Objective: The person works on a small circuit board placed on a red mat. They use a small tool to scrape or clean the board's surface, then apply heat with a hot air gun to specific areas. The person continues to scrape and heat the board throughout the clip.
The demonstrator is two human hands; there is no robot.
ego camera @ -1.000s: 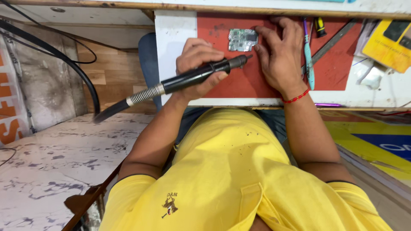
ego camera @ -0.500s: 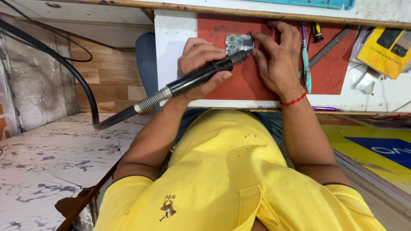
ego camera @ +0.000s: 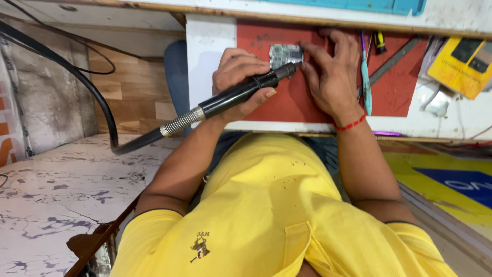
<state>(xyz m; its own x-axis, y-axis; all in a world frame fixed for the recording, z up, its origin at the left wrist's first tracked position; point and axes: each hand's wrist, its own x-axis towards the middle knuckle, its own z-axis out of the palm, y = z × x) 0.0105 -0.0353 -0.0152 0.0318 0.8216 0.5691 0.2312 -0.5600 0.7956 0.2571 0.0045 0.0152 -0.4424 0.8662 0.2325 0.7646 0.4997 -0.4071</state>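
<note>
Two hands work close together on the red mat point(ego camera: 287, 102). The left hand point(ego camera: 241, 77) is curled tight round a black hot-air wand point(ego camera: 241, 95), held like a thick pen, its nozzle resting at the near right corner of a small silvery board point(ego camera: 284, 54). The right hand point(ego camera: 330, 72) lies flat on the mat, fingers spread and gripping nothing, with the forefinger tip pressed against the board's right edge to pin it. The board sits at the far side of the mat, between the two hands.

It looks thin, light and stiff, likely to skate on the mat and easy to damage, so I judge the bare edges the safest place to hold it. From the wand, a sprung collar and a thick black hose point(ego camera: 77, 82) run off left. Right of the right hand lie turquoise tweezers point(ego camera: 365, 87), a small screwdriver point(ego camera: 379, 42), and a yellow meter point(ego camera: 464, 64) further off.
</note>
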